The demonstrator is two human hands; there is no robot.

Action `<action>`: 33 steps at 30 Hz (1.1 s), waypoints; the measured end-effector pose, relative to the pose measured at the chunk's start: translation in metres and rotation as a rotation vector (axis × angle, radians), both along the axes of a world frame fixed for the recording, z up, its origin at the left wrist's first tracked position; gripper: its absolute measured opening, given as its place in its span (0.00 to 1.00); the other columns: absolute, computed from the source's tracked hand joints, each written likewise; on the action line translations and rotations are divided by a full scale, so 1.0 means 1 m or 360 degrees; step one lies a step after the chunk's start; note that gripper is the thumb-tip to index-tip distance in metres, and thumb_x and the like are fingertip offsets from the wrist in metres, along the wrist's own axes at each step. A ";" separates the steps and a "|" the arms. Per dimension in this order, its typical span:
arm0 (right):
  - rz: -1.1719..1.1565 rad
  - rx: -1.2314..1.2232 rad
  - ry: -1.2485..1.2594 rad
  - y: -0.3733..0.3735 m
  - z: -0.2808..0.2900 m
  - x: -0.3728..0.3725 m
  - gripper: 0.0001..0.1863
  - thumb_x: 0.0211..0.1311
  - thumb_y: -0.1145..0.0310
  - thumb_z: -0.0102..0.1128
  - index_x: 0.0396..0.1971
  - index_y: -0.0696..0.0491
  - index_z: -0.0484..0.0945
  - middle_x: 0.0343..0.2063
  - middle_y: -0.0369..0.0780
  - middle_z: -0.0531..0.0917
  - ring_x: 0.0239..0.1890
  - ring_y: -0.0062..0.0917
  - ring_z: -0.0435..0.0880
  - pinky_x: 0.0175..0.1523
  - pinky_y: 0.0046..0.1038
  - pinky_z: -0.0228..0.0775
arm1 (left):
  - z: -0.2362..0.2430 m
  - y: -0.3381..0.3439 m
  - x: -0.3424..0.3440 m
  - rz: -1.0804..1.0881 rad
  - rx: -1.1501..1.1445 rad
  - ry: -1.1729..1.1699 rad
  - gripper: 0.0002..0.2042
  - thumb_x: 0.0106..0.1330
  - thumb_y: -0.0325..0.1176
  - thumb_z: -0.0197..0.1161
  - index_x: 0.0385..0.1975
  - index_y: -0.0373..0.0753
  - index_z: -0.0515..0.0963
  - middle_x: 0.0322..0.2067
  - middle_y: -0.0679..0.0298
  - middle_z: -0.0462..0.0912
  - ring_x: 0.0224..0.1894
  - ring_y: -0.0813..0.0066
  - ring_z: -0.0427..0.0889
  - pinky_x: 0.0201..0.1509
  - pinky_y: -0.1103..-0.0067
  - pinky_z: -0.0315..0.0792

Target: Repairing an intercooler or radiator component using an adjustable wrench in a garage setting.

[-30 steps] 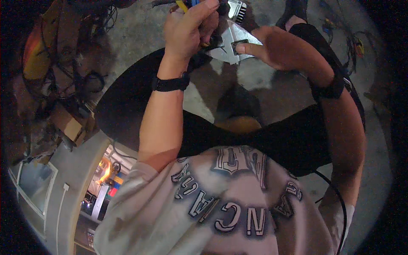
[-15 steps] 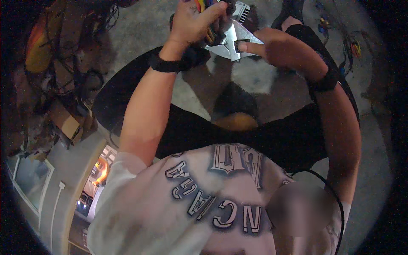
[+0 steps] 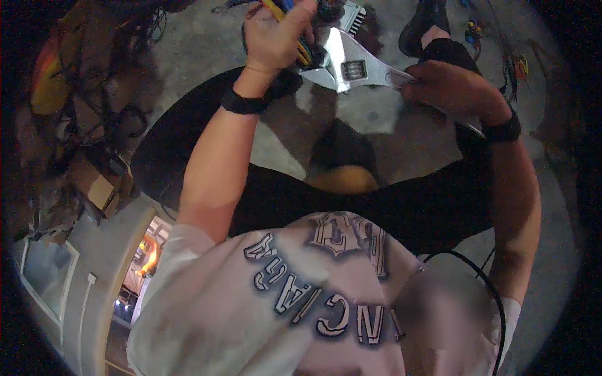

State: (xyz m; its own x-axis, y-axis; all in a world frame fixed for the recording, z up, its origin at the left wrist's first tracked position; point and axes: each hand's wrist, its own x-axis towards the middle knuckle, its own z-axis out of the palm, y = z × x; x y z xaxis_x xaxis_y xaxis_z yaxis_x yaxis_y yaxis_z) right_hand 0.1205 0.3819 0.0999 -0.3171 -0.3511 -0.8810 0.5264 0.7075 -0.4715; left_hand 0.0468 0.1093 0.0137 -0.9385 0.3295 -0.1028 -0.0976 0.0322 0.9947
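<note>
My left hand (image 3: 276,44) is closed round a bundle of coloured wires (image 3: 305,52), with yellow and blue strands showing, at the top of the view. A dark round part (image 3: 330,10) sits by its fingertips. Just right of the bundle is a large silver adjustable wrench (image 3: 375,65), its jaws toward the left and its adjusting screw exposed. My right hand (image 3: 454,91) grips the wrench's handle, whose end shows below the palm. The jaws meet the dark part near the wires; whether they clamp it I cannot tell.
A silver finned metal piece (image 3: 355,20) lies beyond the wrench. Loose coloured wires (image 3: 520,67) lie on the concrete floor at right. A heap of cables (image 3: 81,106) and an opened cardboard box (image 3: 97,188) stand at left. My black-trousered legs (image 3: 194,119) frame the work.
My right hand has moved right, from the wrench's head and adjusting screw to its handle. My left hand has shifted slightly left, still on the wires.
</note>
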 end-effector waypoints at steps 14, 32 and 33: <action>-0.0505 0.0014 0.0064 0.005 0.001 0.038 0.20 0.67 0.51 0.57 0.43 0.54 0.78 0.18 0.27 0.70 0.18 0.12 0.66 0.22 0.21 0.59 | -0.006 0.006 -0.018 0.0211 -0.0074 -0.0067 0.18 0.66 0.40 0.57 0.17 0.35 0.75 0.14 0.61 0.76 0.17 0.71 0.76 0.26 0.77 0.69; -0.0803 -0.0214 0.0093 -0.019 -0.040 0.084 0.19 0.67 0.52 0.53 0.31 0.56 0.75 0.18 0.31 0.70 0.19 0.15 0.67 0.24 0.23 0.58 | -0.015 0.016 -0.035 0.0197 -0.0196 -0.0006 0.19 0.68 0.42 0.51 0.19 0.35 0.73 0.16 0.61 0.75 0.18 0.72 0.75 0.29 0.76 0.70; -0.0831 -0.0276 0.0161 -0.020 -0.045 0.086 0.19 0.68 0.53 0.53 0.30 0.56 0.75 0.18 0.31 0.70 0.19 0.15 0.67 0.24 0.24 0.58 | -0.015 0.017 -0.035 0.0195 -0.0193 -0.0003 0.19 0.68 0.42 0.51 0.19 0.35 0.73 0.16 0.61 0.75 0.18 0.72 0.75 0.29 0.76 0.70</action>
State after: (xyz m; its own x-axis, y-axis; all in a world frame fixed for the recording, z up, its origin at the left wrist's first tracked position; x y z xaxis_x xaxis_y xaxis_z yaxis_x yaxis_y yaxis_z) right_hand 0.2069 0.3619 0.0545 -0.5675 -0.2617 -0.7807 0.7324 0.2728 -0.6239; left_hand 0.0115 0.1265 -0.0008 -0.9707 0.1977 -0.1367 -0.1101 0.1397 0.9841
